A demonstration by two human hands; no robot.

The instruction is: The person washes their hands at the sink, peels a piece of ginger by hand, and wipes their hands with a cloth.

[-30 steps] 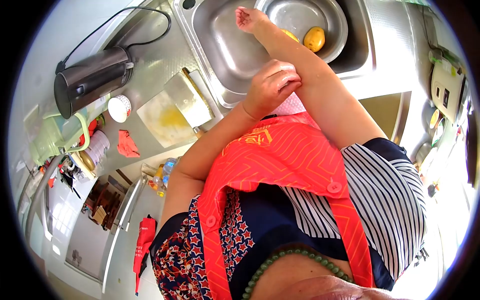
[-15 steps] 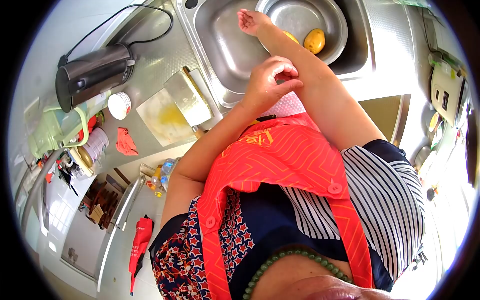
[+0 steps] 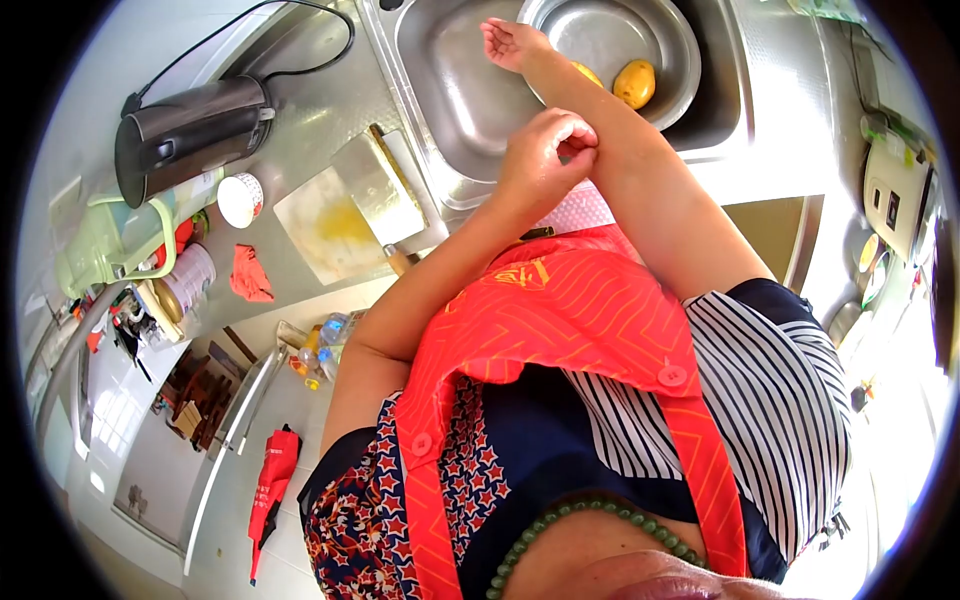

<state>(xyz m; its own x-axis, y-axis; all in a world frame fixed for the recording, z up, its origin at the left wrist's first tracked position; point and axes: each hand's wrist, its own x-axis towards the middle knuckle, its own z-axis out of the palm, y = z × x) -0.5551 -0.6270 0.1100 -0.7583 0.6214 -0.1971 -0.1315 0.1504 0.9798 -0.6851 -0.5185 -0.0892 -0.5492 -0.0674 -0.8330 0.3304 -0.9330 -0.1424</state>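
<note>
My left hand (image 3: 548,155) is closed, thumb and fingertips together against the inner edge of my right forearm (image 3: 625,130); nothing shows between them. Over the left sink basin (image 3: 450,90), my right hand (image 3: 508,45) is empty, its palm turned up and fingers loosely curled but apart. A metal bowl (image 3: 680,70) lies in the right part of the sink. One yellow fruit (image 3: 634,84) rests in it, and a second (image 3: 588,73) is partly hidden behind my right forearm.
On the counter at the left are a dark kettle (image 3: 195,130), a white cup (image 3: 240,200), a stained board (image 3: 325,228), a cleaver (image 3: 375,190) and a red cloth (image 3: 250,274). A green pitcher (image 3: 115,240) stands further left. A pale appliance (image 3: 895,195) is at the right.
The thumb and fingertips of my left hand have come together at the forearm, after a visible gap half a second ago. My right hand has shifted slightly right in the view.
</note>
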